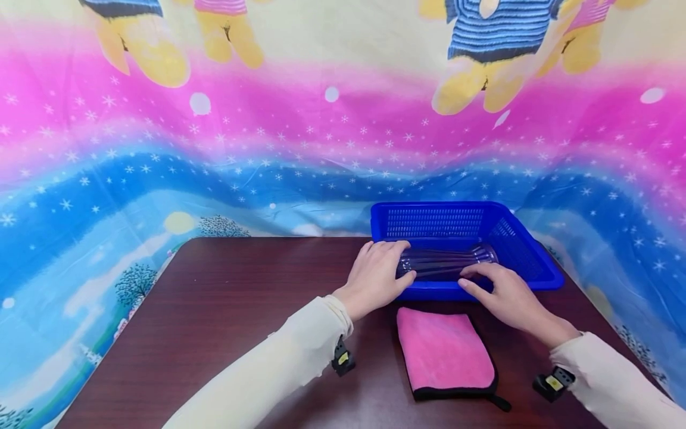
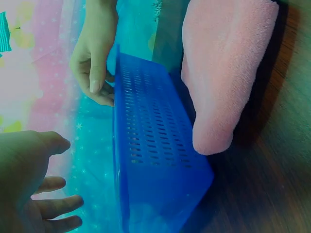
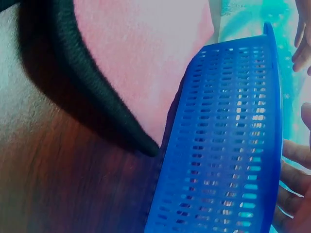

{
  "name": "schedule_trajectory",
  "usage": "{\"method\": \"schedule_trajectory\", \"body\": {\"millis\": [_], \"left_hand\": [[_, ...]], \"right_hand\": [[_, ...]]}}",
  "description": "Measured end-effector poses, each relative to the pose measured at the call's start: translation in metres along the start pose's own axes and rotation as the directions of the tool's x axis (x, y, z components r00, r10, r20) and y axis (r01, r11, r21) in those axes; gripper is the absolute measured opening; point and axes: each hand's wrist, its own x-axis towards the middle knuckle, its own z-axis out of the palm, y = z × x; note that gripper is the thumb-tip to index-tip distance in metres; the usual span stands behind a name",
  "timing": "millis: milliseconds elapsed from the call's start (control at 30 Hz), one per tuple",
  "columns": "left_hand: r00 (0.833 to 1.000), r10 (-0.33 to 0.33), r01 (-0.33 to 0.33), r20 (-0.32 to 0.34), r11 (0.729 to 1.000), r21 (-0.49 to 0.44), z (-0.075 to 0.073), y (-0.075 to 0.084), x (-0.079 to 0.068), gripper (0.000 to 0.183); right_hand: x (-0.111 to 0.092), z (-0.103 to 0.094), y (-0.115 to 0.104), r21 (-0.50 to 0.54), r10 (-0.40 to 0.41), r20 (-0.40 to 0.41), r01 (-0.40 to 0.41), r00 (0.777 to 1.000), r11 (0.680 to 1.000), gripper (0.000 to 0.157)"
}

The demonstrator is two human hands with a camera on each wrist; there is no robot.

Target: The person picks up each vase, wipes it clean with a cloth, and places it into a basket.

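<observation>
A ribbed, see-through glass vase (image 1: pixel 443 262) lies on its side in a blue plastic basket (image 1: pixel 434 292), seen in the head view. My left hand (image 1: pixel 378 273) is at the vase's left end, thumb and fingers spread apart; the left wrist view shows this left hand (image 2: pixel 36 187) with loose fingers outside the basket's rim. At the vase's right end is my right hand (image 1: pixel 506 295), its thumb and forefinger apart. In the right wrist view, the right hand's fingers (image 3: pixel 290 182) reach in behind the rim. Basket walls hide the vase in both wrist views.
A folded pink cloth (image 1: pixel 445 351) with black edging lies in front of the basket on the dark wooden table (image 1: pixel 257 298). Behind the table hangs a colourful printed curtain (image 1: pixel 300 131).
</observation>
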Motion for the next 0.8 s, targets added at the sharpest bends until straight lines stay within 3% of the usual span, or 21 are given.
{"method": "schedule_trajectory", "body": {"millis": [433, 800], "left_hand": [[0.997, 0.006, -0.007, -0.072, 1.000, -0.012, -0.006, -0.017, -0.018, 0.053], [0.995, -0.004, 0.004, -0.095, 1.000, -0.004, -0.009, -0.033, -0.032, 0.053]], "right_hand": [[0.001, 0.006, -0.016, -0.026, -0.071, -0.010, 0.070, 0.997, 0.997, 0.033], [0.000, 0.009, -0.025, -0.056, -0.135, -0.009, 0.134, 0.991, 0.989, 0.035]]}}
